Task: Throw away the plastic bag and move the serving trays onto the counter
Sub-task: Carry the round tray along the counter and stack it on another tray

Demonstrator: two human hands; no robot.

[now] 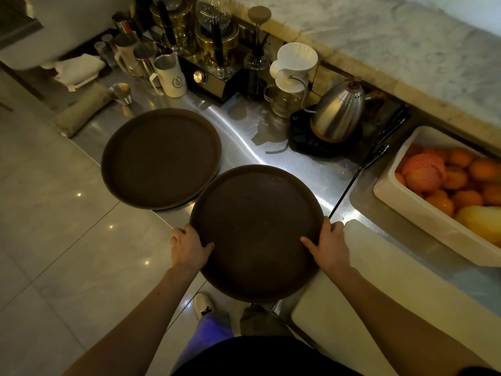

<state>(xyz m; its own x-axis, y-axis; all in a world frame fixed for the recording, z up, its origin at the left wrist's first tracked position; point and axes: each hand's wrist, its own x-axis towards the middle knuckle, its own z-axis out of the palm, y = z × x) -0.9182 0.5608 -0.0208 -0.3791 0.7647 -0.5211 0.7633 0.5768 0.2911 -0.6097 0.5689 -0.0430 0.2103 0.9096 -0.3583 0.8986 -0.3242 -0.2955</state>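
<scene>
Steel counter [306, 169] is taking up most of the room ahead, and the person is standing at its near edge holding a round brown tray [256, 232] by the rim, half of it hanging out past the edge over the floor. Left hand [189, 246] is clamping the tray's left rim, right hand [329, 246] is clamping the right rim, thumbs lying on the top face. A second tray [161, 157] is sitting flat further back and to the left, looks like another one under it, and the held tray's far rim is just overlapping it. No plastic bag in sight, can't tell where it is. Risk: pushing the held tray forward is likely shoving the back stack toward the jugs, or riding up on its rim and tilting; sliding right, it's heading for the kettle [339, 112]. White tub [406, 202] on the right is holding oranges and a netted fruit. Milk jug [169, 76] by the wall, contents not visible.
</scene>
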